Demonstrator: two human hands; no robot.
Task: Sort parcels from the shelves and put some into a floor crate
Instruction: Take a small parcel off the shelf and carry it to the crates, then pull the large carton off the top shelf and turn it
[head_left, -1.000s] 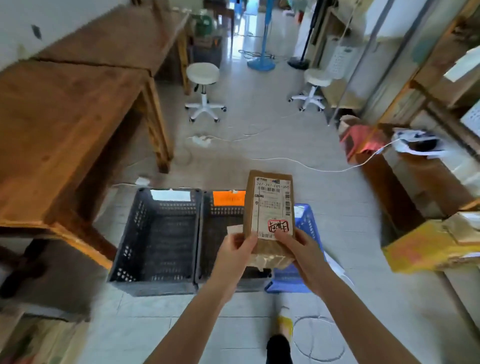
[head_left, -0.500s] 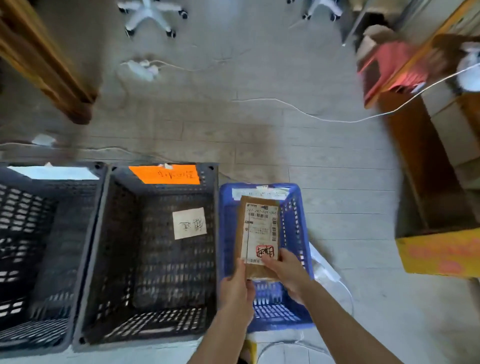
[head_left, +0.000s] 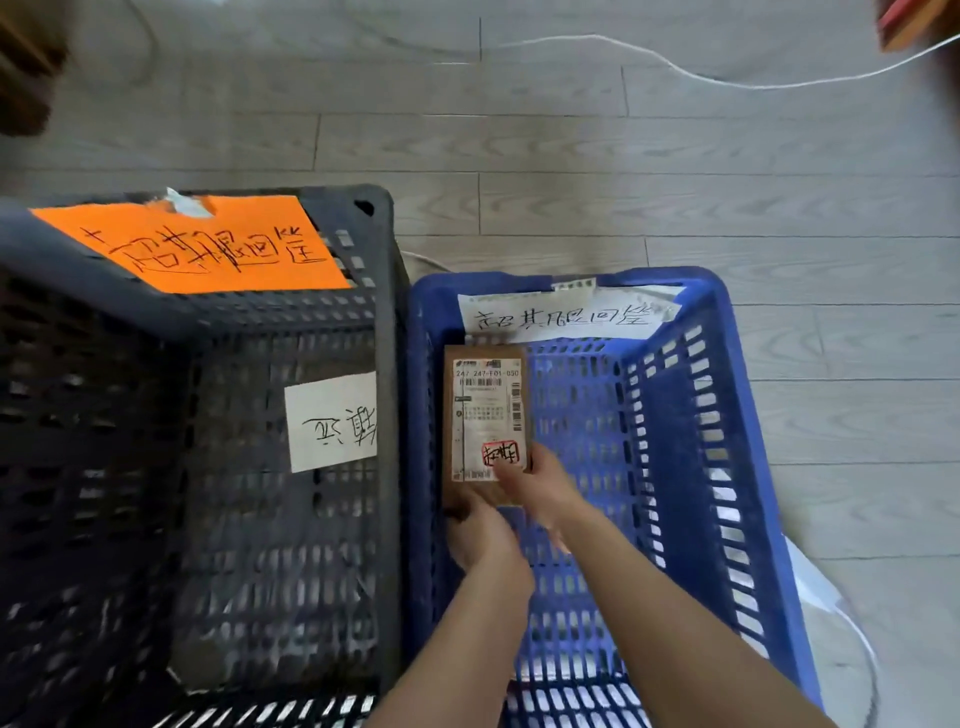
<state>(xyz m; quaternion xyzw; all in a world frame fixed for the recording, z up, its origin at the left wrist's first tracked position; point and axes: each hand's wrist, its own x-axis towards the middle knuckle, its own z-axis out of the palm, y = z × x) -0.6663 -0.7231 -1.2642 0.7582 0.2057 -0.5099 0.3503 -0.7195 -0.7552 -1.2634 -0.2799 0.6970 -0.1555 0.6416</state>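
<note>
Head camera: both hands lowered a brown parcel into the blue crate on the floor, seen from my remote station. The left hand gripped the parcel's near end from below and the side. The right hand pinched the same end, thumb laid on the shipping label just beside the red stamp. The parcel sat inside the crate, close along its left wall and just short of the far wall, where a white handwritten sign was taped. I could not tell whether its underside touched the crate bottom.

The parcel's long axis ran straight away from the person, parallel to the crate's left wall. Its label faced up at the camera, the printed header at the far end and the red stamp at the near end.

To finish well, I judged, the hands should sink until the far end rests on the bottom, lay the parcel flat with the label up, and then let go with both together. Releasing early would risk it tipping against the wall or landing face down.

A black crate stood touching the blue one on the left, with an orange sign on its far rim and a white note inside. A white cord trailed across the grey floor beyond.
</note>
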